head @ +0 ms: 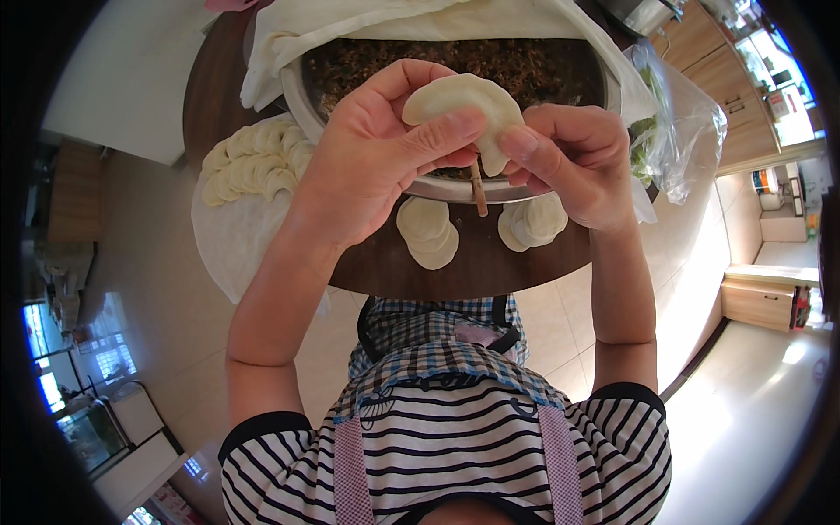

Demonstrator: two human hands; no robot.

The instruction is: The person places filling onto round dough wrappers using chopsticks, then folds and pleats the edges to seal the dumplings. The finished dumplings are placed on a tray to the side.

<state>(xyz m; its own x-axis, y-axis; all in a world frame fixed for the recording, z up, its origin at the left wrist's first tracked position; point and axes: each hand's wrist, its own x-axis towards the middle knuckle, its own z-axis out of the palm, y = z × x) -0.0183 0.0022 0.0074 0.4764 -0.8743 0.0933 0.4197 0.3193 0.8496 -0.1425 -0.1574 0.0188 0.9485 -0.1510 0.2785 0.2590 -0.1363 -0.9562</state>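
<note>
Both of my hands hold one half-moon dumpling (462, 95) above a wide metal bowl of dark chopped filling (545, 72). My left hand (387, 138) supports its left part, thumb across the front. With thumb and fingers, my right hand (577, 151) pinches the right end of the folded edge. Beneath the hands, a wooden stick or handle (480, 193) leans out over the bowl's near rim (436, 190). Two small stacks of round dough wrappers lie in front of the bowl, a left stack (428, 233) and a right stack (533, 220).
Rows of folded dumplings (252, 161) lie on a pale cloth (236, 230) overhanging the left of the round dark table (387, 269). White cloth (420, 23) drapes the bowl's far rim. A clear plastic bag (689, 125) with greens sits at the right edge.
</note>
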